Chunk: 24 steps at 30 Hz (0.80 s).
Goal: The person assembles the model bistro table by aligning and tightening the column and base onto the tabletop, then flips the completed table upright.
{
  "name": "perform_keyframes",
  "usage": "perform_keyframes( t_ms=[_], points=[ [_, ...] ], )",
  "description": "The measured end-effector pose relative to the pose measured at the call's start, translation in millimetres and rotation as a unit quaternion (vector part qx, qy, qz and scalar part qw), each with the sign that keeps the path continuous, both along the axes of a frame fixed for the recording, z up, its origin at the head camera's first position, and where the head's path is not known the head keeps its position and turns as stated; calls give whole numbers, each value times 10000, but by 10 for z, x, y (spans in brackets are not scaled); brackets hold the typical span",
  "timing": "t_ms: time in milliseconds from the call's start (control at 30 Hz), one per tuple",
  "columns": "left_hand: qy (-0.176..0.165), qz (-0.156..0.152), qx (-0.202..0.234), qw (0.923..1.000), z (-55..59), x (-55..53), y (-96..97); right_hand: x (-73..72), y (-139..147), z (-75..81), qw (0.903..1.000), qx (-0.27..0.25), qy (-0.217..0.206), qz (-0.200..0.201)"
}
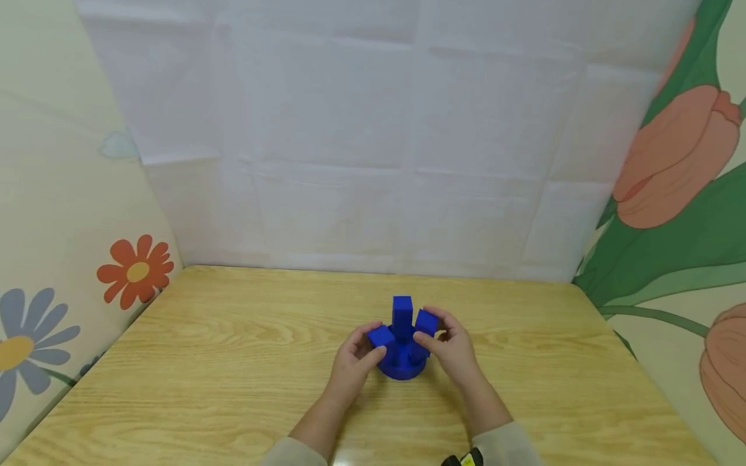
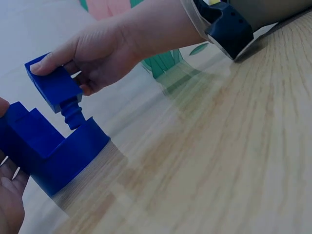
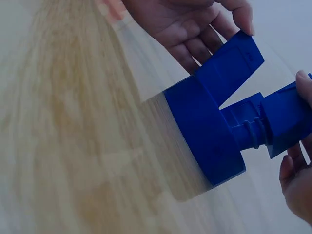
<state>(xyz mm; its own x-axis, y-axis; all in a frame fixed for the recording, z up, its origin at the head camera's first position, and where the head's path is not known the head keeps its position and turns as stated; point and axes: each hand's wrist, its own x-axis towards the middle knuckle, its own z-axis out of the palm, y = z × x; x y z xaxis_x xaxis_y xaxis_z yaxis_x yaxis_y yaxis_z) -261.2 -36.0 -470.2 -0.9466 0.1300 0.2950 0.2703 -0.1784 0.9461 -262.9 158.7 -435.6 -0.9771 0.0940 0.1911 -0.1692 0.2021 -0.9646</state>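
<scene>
A round blue plastic base (image 1: pixel 402 373) stands on the wooden table, with a tall square blue block (image 1: pixel 402 314) upright at its back. My left hand (image 1: pixel 350 364) grips a blue block (image 1: pixel 381 336) at the base's left side; this block leans outward and meets the base in the right wrist view. Between thumb and fingers, my right hand (image 1: pixel 457 349) pinches another blue block (image 1: pixel 427 321) on the right. A ribbed stem (image 2: pixel 73 116) sticks out below that block, at the rim of the base. Whether the stem's end touches the base cannot be made out.
The wooden table (image 1: pixel 233 362) reaches out on both sides of the hands. Behind it hangs a creased white sheet (image 1: pixel 373 129). Flower-patterned walls stand left and right. A dark band (image 2: pixel 229 29) is on the right wrist.
</scene>
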Motion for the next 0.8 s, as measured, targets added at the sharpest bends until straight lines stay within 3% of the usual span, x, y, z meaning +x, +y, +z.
perform_keyframes(
  t_ms=[467, 633, 800],
  points=[
    [-170, -126, -53, 9998, 0, 4, 1, 8, -47, -58, 9993, 361, -68, 51],
    [-191, -81, -126, 9997, 16, 2, -4, 31, -62, -68, 9980, 595, 150, 173],
    [-149, -15, -247, 9996, 15, 3, -6, 66, -41, -89, 9974, 281, 570, 333]
  ],
)
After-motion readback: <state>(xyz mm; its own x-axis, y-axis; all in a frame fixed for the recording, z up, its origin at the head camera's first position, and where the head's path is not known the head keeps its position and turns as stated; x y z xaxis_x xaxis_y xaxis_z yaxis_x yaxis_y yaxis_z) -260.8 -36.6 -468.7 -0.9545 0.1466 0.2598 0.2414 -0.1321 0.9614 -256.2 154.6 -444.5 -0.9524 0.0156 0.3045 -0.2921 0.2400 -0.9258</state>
